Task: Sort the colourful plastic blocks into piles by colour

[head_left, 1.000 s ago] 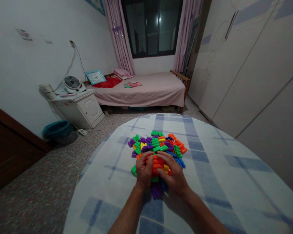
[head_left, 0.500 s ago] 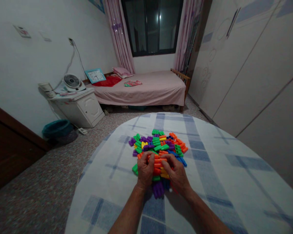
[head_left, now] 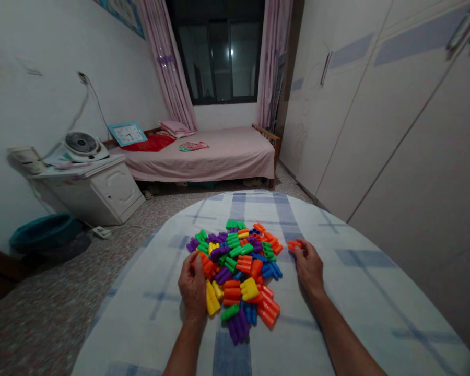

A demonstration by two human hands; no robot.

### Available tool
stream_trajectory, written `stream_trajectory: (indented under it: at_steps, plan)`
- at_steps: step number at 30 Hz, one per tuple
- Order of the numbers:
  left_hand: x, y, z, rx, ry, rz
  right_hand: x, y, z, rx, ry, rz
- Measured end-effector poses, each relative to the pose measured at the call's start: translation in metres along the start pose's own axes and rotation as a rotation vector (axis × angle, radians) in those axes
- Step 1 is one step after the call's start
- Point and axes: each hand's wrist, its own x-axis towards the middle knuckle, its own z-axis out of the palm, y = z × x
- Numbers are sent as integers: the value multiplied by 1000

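A heap of plastic toy building blocks (head_left: 245, 263), shaped like joined tubes in orange, green, purple, yellow and blue, lies on the table. My right hand (head_left: 310, 267) is off the heap's right side, with thumb and fingers pinching an orange toy block (head_left: 293, 245). At the heap's left edge, my left hand (head_left: 192, 287) has its fingers curled against an orange toy block (head_left: 208, 267), partly hidden by the hand. Close to its wrist lies a yellow block (head_left: 211, 300). A purple block (head_left: 238, 328) sits at the near end of the heap.
The round table (head_left: 149, 313) has a blue-and-white checked cloth. Beyond it stands a bed (head_left: 231, 156), with a white cabinet (head_left: 115, 196) and a teal bin (head_left: 45, 232) at left. A tall wardrobe (head_left: 395, 156) lines the right side.
My hands were together over the heap at an orange block. They have parted, the right moving right with an orange block and the left moving left. The view has shifted right.
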Motion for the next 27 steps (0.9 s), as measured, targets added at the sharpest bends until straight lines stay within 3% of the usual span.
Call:
stream_trajectory:
  at_steps: [4,8,13,17,19,22,27]
  plan:
    - [2,-2,-2,68,-21,-7,-3,6,2,-366,105,-146]
    - [2,-5,-3,35,-64,-15,-11,-15,4,-304,171,-333]
    - [-5,-2,0,-36,-107,135,-42,-54,13,-29,-13,-670]
    - [-12,5,3,32,-267,248,-68,-74,16,-46,-303,-878]
    - [-15,6,5,29,-347,252,-74,-79,17,-63,-385,-946]
    - [-18,5,8,-59,-392,178,-76,-82,19,-44,-395,-995]
    - [-21,6,13,-122,-431,20,-76,-86,22,31,-313,-958]
